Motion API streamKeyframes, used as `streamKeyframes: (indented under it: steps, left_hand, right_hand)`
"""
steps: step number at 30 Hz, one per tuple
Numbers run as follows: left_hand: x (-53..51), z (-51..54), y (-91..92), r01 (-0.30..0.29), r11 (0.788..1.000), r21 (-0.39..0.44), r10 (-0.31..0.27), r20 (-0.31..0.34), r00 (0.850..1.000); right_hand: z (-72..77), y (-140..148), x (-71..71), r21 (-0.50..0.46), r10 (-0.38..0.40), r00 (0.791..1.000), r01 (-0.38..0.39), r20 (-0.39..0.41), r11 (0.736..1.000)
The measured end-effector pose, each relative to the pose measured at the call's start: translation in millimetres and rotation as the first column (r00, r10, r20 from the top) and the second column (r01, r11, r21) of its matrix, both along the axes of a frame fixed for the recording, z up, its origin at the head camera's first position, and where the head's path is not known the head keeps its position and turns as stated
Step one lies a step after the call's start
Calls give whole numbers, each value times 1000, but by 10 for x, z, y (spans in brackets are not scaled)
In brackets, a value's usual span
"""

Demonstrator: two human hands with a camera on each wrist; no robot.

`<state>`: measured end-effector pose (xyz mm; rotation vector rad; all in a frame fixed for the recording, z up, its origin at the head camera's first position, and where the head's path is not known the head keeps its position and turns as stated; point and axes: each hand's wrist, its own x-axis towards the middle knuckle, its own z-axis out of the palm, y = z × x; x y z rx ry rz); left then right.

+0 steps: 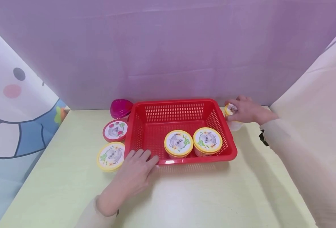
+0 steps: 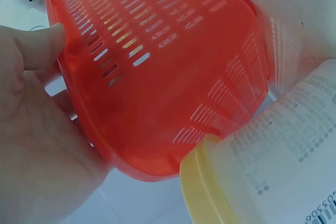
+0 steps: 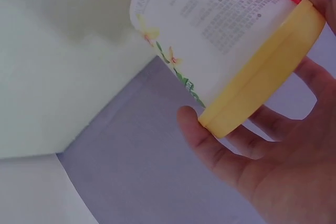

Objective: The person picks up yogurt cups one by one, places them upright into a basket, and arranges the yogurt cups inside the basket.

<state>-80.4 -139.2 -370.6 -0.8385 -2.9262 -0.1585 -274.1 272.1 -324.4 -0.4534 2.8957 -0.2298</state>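
Note:
A red plastic basket (image 1: 168, 161) with slotted walls stands on the table. My left hand (image 1: 138, 172) grips its front left corner; the left wrist view shows the thumb (image 2: 44, 45) on one side of the rim and fingers partly hidden behind it. Beyond the basket's right end, my right hand (image 1: 243, 110) holds a white tub (image 3: 210, 35) by its yellow lid (image 3: 265, 69), fingers and thumb spread around the lid's edge. Inside the basket, two yellow-lidded tubs (image 1: 178, 143) (image 1: 207, 140) sit side by side at the front right.
Left of the basket stand a yellow-lidded tub (image 1: 111, 156), a red-lidded tub (image 1: 115, 130) and a container with a magenta lid (image 1: 121, 108). A purple cloth (image 1: 168, 53) hangs behind the table (image 1: 190, 196). Patterned cloth (image 1: 20, 95) hangs at the left side.

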Motion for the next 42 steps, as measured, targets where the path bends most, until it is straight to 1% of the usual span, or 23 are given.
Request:
streamKeyframes:
  steps: [4,7,13,20,29,33,42]
  left_hand:
    - [-11,1,-13,7,1000,-6,-7,14,1000]
    - [-19,2,-29,10,1000,-1,-10,23,1000]
    - [-32,-22,-52,18,1000,14,-19,15,1000]
    - [-40,-16,-51,18,1000,11,-19,34,999]
    - [-52,-36,-59,48,999,10,-48,-12,999]
    - [-53,-47,-55,55,998,9,-55,-21,998]
    - [-47,-52,-53,62,998,10,-61,-42,997]
  right_hand:
    - [98,-9,22,9,9,1000,-9,-21,1000]
    - [159,-19,42,2,-5,1000,5,-21,1000]
    - [254,-33,74,-1,-17,999,17,-34,1000]
    - [368,-46,76,4,-16,999,16,-42,1000]
    - [520,-92,98,11,-23,997,24,-72,1000]
    - [582,-152,110,16,-29,996,30,-90,999]
    - [686,-281,142,-10,-32,993,31,-112,999]
